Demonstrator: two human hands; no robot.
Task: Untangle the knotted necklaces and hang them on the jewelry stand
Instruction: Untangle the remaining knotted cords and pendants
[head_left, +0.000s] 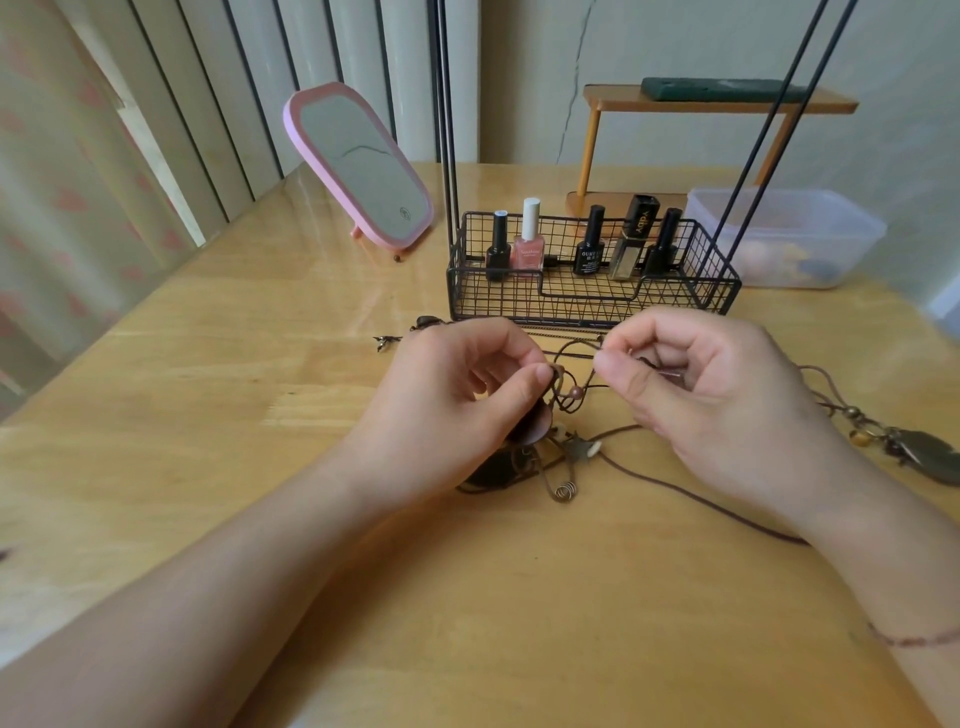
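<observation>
Left hand (457, 395) and right hand (711, 384) each pinch brown cord of the tangled necklaces (566, 400), held just above the wooden table (208, 415). Directly behind stands the black wire jewelry stand (592, 291), its basket holding nail polish bottles (530, 249). Pink mirror (358, 166) back left, plastic container (789, 234) back right.

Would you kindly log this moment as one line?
left hand: pinches cords | right hand: pinches cords | knot: still tangled | stand: nothing hung
</observation>
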